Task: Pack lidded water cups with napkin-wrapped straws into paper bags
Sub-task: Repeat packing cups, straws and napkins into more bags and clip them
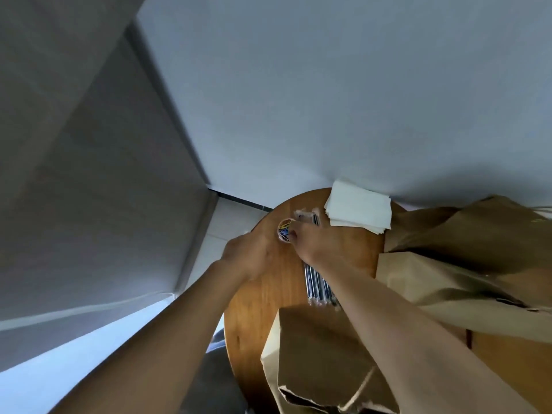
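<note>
- Head view, looking down at a round wooden table pushed up near a pale wall. The table's curved left edge drops off to light floor tiles, so that side is open, while the right half is crowded with brown paper.
- Table top is smooth, warm-toned wood with visible grain.
- Small round container sits near the far left edge, holding what look like colourful paper clips, yellow and blue mostly. It's a bit blurry, so I can't say more.
- Left hand is right at the container's near side, fingers curled toward it. They're hidden behind the hand, so I can't tell if it's actually gripping.
- Right hand reaches in from the other side, fingertips bunched at the container's rim like a pinch, but I can't make out what's between them.
- Bundle of clear-wrapped straws lies flat on the wood, partly under the right forearm, with another few wrapped pieces just past the container.
- Stack of white square napkins sits at the far edge, touching the wall, soft and slightly fanned.
- Paper bags: one crinkled brown bag nearest the camera, more bags piled on the right, creased and matte. What's inside them isn't visible.
</note>
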Action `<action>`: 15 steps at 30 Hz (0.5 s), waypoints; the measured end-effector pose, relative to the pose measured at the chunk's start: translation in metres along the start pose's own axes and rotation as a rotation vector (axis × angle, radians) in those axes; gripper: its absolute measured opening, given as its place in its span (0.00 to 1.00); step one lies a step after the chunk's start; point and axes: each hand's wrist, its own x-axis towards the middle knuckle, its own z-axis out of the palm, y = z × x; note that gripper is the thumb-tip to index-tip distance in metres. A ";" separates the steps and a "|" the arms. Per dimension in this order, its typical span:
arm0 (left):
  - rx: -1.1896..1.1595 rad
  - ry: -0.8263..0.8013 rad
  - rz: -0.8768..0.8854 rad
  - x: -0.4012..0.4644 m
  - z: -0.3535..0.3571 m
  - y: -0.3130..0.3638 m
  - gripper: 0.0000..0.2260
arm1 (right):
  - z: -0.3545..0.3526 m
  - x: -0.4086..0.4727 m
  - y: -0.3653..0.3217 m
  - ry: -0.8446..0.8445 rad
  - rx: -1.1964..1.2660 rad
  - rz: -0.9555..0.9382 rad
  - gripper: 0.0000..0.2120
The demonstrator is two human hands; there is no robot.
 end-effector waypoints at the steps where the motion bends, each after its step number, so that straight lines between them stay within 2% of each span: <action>1: -0.012 -0.016 -0.008 0.005 0.003 -0.004 0.10 | 0.003 0.006 0.000 0.011 -0.020 -0.001 0.15; 6: -0.086 -0.107 -0.057 0.026 0.017 -0.018 0.10 | 0.017 0.035 -0.001 0.001 0.076 0.045 0.21; 12: -0.206 -0.114 -0.081 0.032 0.020 -0.016 0.12 | 0.027 0.046 0.001 0.019 0.022 0.066 0.16; 15: -0.164 -0.097 -0.066 0.031 0.018 -0.012 0.12 | 0.028 0.047 0.001 0.017 -0.005 0.045 0.16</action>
